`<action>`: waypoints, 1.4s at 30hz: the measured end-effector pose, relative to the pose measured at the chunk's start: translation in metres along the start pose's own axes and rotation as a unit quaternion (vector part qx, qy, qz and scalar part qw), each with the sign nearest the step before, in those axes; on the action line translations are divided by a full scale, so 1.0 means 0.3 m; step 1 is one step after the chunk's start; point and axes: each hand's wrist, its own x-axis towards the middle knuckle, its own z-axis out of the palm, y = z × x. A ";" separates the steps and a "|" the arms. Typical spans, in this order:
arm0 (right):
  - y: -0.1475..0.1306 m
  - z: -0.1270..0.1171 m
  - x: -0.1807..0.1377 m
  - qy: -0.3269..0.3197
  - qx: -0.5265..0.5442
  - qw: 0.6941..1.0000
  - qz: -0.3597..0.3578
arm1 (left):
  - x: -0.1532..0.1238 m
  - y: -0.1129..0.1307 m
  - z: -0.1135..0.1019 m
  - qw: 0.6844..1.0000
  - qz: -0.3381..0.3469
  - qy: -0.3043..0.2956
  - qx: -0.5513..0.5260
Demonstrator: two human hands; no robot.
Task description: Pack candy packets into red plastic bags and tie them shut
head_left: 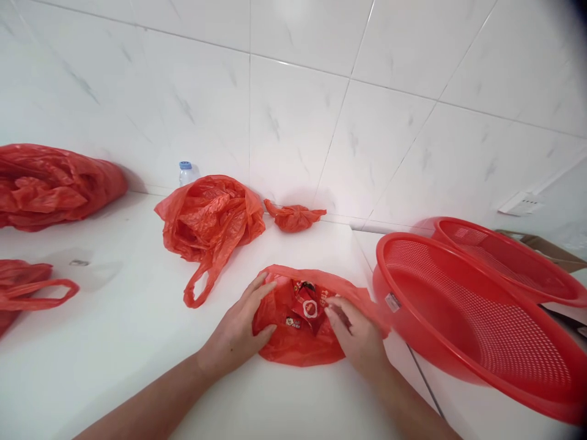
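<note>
A shiny, translucent red plastic bag [300, 354] lies on the white worktop [114, 342] between the hands, its mouth spread, with glossy red printed packaging [310, 308] bearing a white emblem showing inside. The left hand [236, 330] lies against the bag's left side, its grip spread, thumb well apart from the fingers. The right hand [362, 342] is at the bag's right side, its grip nearly closed, thumb and fingertips curled together beside the packaging; I cannot tell whether they pinch anything. Beyond the bag sit a crumpled red plastic bag with a loop handle [213, 217] and a small knotted red plastic bundle [294, 218]. To the right stands an oval red plastic basket with perforated sides [518, 333]
</note>
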 end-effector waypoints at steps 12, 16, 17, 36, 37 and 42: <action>0.049 -0.030 0.035 0.055 -0.043 0.997 -0.021 | -0.002 0.001 0.003 0.999 0.023 0.000 0.029; 0.073 -0.027 0.043 0.032 -0.106 0.994 -0.019 | -0.002 0.003 0.002 0.999 0.026 0.007 0.025; 0.079 -0.023 0.043 0.029 -0.127 0.991 -0.017 | -0.002 0.003 0.003 0.999 0.027 0.008 0.024; 0.120 0.028 -0.001 0.054 -0.123 0.988 -0.074 | -0.001 -0.001 0.004 1.000 0.012 -0.011 0.025; 0.117 0.029 0.001 0.062 -0.124 0.988 -0.070 | -0.002 0.000 0.003 1.000 0.011 -0.009 0.025; 0.098 0.024 0.005 0.077 -0.125 0.988 -0.055 | -0.003 0.002 0.002 1.000 0.016 -0.005 0.021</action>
